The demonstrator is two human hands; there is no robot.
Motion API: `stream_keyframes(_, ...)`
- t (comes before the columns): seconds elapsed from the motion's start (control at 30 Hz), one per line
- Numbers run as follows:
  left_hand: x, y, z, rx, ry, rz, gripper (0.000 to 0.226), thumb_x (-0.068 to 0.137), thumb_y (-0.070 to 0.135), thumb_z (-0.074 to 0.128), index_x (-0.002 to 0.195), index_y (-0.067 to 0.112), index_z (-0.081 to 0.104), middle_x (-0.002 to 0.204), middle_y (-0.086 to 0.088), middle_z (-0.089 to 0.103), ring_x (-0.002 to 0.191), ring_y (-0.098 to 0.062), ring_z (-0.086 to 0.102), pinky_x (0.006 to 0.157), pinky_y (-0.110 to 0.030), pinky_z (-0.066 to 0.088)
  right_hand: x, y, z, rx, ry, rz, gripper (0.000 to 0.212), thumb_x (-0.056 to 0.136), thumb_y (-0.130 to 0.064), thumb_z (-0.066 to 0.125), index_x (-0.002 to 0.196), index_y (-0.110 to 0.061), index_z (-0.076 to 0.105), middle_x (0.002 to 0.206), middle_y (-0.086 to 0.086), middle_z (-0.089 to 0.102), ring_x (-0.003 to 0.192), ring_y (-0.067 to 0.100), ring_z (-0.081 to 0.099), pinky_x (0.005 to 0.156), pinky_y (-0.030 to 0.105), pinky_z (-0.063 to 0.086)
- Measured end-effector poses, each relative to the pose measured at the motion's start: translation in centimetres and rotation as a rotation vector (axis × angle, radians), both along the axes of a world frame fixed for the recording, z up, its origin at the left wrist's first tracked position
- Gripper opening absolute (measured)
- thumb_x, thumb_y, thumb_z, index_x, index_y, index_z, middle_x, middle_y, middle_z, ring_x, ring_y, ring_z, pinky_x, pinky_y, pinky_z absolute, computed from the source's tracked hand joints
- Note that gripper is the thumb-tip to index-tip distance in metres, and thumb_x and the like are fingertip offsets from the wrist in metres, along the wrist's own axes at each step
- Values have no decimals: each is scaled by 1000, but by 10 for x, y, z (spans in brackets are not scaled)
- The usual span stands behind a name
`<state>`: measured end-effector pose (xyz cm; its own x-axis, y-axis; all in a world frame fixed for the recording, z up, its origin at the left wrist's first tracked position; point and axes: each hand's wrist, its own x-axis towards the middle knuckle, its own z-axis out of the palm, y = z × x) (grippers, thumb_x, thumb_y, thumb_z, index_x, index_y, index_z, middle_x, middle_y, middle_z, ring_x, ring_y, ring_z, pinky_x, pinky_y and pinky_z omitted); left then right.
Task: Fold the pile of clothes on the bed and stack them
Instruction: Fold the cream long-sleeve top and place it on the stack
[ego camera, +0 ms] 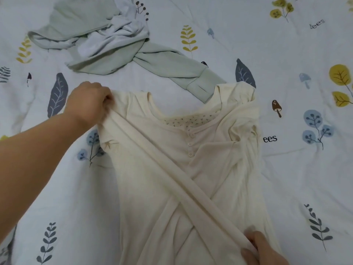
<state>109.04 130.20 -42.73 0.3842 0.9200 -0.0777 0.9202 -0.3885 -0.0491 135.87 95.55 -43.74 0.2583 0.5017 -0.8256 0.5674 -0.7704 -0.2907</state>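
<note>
A cream long-sleeved top (152, 180) with a buttoned neckline lies face up on the bed, its two sleeves crossed over the body. My left hand (89, 103) grips the top's left shoulder, fingers curled into the cloth. My right hand (261, 249) holds the end of the sleeve that runs diagonally from that shoulder down to the lower right. A crumpled pale green garment (91, 25) tangled with a light blue-white one (116, 35) lies at the upper left; its green sleeve (183, 73) reaches to the cream top's right shoulder.
The bedsheet (296, 178) is white with printed leaves, mushrooms and small letters. Open sheet lies to the right of the cream top and at the lower left under my forearm.
</note>
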Motion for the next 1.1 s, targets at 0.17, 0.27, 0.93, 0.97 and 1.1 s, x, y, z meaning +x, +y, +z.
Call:
stream_keyframes(0.17,40,-61,-15,26,-88,125,56,94,32,46,139,-1,38,146,-33,25,135,-49,23,106,-59,18,-26,-2,3,339,-404,21,33,92,-27,49,115,-8,63,117,28,61,103,40,61,90,49,46)
stream_keyframes(0.27,64,-133,-32,26,-151,-102,65,93,48,32,139,3,40,146,-29,31,134,-49,27,104,-66,16,-46,4,-12,541,-459,195,54,97,-42,16,125,-10,50,125,26,56,123,35,49,90,47,44)
stream_keyframes(0.93,8,-323,-29,-532,-379,826,70,81,13,67,142,13,34,129,-22,51,112,-37,54,87,-42,43,1,-34,-9,172,-146,-176,88,83,-20,66,149,-24,9,136,12,48,113,28,55,90,31,40)
stream_keyframes(0.97,6,-328,-26,-546,-455,816,68,83,8,64,143,15,32,128,-20,54,108,-36,58,81,-37,43,4,-38,-10,182,-126,-171,87,85,-18,64,149,-27,6,133,12,52,106,27,58,86,30,40)
stream_keyframes(1.1,-8,-345,-15,-515,-588,809,67,84,-3,59,140,24,35,113,-24,62,98,-38,62,75,-36,42,14,-51,-4,234,-68,-185,82,83,-8,62,146,-32,15,116,12,60,73,17,53,66,25,33)
